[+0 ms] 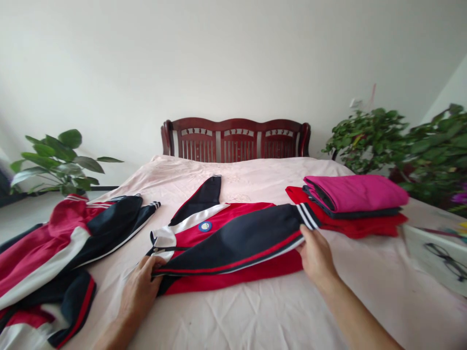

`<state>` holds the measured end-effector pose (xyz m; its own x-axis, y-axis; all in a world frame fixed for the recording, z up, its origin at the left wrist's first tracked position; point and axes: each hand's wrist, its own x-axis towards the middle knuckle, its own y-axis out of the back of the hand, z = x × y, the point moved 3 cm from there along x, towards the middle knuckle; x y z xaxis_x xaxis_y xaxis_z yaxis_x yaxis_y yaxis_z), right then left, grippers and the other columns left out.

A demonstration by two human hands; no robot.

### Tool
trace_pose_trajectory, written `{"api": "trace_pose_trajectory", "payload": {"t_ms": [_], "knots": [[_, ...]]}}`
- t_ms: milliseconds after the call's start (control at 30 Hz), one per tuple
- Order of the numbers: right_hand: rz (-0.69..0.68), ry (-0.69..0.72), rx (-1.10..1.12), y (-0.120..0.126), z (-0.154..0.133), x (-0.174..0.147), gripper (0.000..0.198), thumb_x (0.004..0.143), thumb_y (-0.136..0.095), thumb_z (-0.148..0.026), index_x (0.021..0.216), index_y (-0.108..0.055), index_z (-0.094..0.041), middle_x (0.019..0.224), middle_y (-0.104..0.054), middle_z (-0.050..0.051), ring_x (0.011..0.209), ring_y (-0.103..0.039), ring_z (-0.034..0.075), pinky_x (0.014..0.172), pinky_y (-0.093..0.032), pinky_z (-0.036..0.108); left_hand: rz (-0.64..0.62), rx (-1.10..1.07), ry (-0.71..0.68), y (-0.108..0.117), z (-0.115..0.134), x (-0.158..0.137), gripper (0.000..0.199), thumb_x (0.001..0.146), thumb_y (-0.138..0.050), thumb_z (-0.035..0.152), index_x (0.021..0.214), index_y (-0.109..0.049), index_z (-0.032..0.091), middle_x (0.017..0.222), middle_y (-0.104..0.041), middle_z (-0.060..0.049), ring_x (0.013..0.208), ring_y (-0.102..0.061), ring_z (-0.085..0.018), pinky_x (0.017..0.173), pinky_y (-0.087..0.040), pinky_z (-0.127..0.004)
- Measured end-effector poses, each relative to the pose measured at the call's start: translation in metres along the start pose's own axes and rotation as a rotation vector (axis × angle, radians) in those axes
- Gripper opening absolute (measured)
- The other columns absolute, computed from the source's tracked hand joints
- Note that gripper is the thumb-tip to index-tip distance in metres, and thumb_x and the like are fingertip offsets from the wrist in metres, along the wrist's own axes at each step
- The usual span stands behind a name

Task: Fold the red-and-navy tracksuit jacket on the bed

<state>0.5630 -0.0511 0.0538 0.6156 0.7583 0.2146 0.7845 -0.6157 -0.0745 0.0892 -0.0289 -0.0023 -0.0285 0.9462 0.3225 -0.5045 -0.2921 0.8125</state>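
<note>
Smooth sportswear cloth lying on a matt, creased bedsheet

The red, navy and white jacket (226,243) is showing a smooth synthetic knit with a slight sheen, its cuff ribbed; the left hand (140,287) and right hand (315,255) are pressing into it. The pale pink bedsheet (255,311) is looking like matt, wrinkled cotton. The folded stack (357,201) is appearing as soft matt cloth, the heaped clothes (47,253) as the same slick knit. The headboard (235,138) is gleaming as dark varnished wood.

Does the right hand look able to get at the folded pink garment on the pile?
Probably yes: the right hand grips the jacket sleeve just below the pink garment, with nothing between them.
</note>
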Motion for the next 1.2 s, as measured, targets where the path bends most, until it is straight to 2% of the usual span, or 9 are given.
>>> {"api": "trace_pose_trajectory", "payload": {"t_ms": [100, 167, 233, 367, 533, 667, 833, 1067, 1200], "knots": [[0.092, -0.325, 0.270, 0.022, 0.011, 0.009, 0.029, 0.068, -0.066, -0.027, 0.096, -0.062, -0.023, 0.084, -0.074, 0.003, 0.077, -0.072, 0.023, 0.064, -0.061, 0.036, -0.046, -0.010, -0.009, 0.001, -0.004, 0.002, 0.014, 0.082, -0.051, 0.023, 0.090, -0.062, 0.028, 0.099, -0.065, 0.000, 0.091, -0.064, -0.019, 0.077, -0.048, -0.028], [0.075, -0.492, 0.239, 0.035, 0.025, 0.006, 0.031, 0.063, -0.070, -0.022, 0.093, -0.063, -0.023, 0.077, -0.073, 0.002, 0.068, -0.071, 0.022, 0.058, -0.060, 0.035, -0.058, -0.011, -0.044, 0.003, -0.003, 0.001, 0.016, 0.080, -0.052, 0.019, 0.089, -0.062, 0.028, 0.096, -0.065, 0.001, 0.090, -0.063, -0.018, 0.078, -0.048, -0.028], [0.036, -0.536, 0.147, 0.045, 0.038, 0.000, 0.036, 0.063, -0.074, -0.026, 0.097, -0.064, -0.022, 0.076, -0.074, 0.003, 0.064, -0.070, 0.023, 0.056, -0.059, 0.036, -0.059, -0.008, -0.071, 0.005, 0.000, -0.001, 0.018, 0.079, -0.051, 0.017, 0.087, -0.062, 0.028, 0.094, -0.065, 0.001, 0.089, -0.063, -0.018, 0.078, -0.047, -0.028], [0.051, -0.279, -0.018, 0.054, 0.045, -0.003, 0.049, 0.064, -0.076, -0.042, 0.106, -0.064, -0.021, 0.086, -0.075, 0.004, 0.072, -0.071, 0.025, 0.058, -0.058, 0.035, -0.037, -0.003, -0.052, 0.010, 0.009, -0.005, 0.017, 0.081, -0.049, 0.018, 0.085, -0.062, 0.028, 0.093, -0.064, 0.002, 0.086, -0.062, -0.018, 0.075, -0.047, -0.027], [0.125, -0.026, -0.300, 0.066, 0.051, 0.012, 0.053, 0.065, -0.067, -0.054, 0.104, -0.067, -0.019, 0.093, -0.074, 0.007, 0.089, -0.069, 0.029, 0.077, -0.055, 0.039, -0.042, 0.020, -0.045, 0.008, 0.007, -0.003, 0.016, 0.079, -0.050, 0.019, 0.083, -0.063, 0.028, 0.094, -0.065, 0.002, 0.087, -0.062, -0.018, 0.076, -0.047, -0.028], [0.067, 0.035, -0.619, 0.077, 0.064, 0.018, 0.054, 0.068, -0.059, -0.056, 0.106, -0.068, -0.018, 0.102, -0.073, 0.011, 0.099, -0.066, 0.032, 0.088, -0.051, 0.043, -0.134, -0.079, -0.150, 0.006, -0.004, 0.002, 0.017, 0.074, -0.051, 0.018, 0.083, -0.064, 0.026, 0.091, -0.065, 0.001, 0.090, -0.062, -0.019, 0.083, -0.049, -0.030], [0.082, 0.066, -0.689, 0.077, 0.066, 0.013, 0.059, 0.074, -0.053, -0.057, 0.118, -0.064, -0.019, 0.110, -0.071, 0.013, 0.099, -0.067, 0.031, 0.088, -0.051, 0.043, -0.223, -0.213, -0.200, 0.022, -0.003, -0.001, 0.029, 0.072, -0.052, 0.021, 0.099, -0.064, 0.021, 0.097, -0.067, -0.003, 0.094, -0.065, -0.022, 0.087, -0.051, -0.033], [0.072, 0.188, -0.849, 0.077, 0.059, 0.020, 0.062, 0.073, -0.052, -0.053, 0.116, -0.067, -0.011, 0.108, -0.070, 0.021, 0.101, -0.064, 0.037, 0.089, -0.049, 0.048, -0.314, -0.092, -0.260, 0.042, 0.002, -0.008, 0.047, 0.065, -0.067, 0.020, 0.112, -0.062, 0.021, 0.116, -0.065, -0.007, 0.111, -0.059, -0.027, 0.097, -0.047, -0.039], [0.062, 0.085, -0.935, 0.075, 0.055, 0.017, 0.070, 0.076, -0.048, -0.056, 0.127, -0.061, -0.008, 0.119, -0.067, 0.023, 0.107, -0.062, 0.040, 0.090, -0.048, 0.051, -0.322, -0.047, -0.277, 0.040, -0.010, -0.009, 0.040, 0.067, -0.072, 0.023, 0.106, -0.064, 0.023, 0.120, -0.062, -0.008, 0.114, -0.056, -0.029, 0.099, -0.047, -0.042]]}}
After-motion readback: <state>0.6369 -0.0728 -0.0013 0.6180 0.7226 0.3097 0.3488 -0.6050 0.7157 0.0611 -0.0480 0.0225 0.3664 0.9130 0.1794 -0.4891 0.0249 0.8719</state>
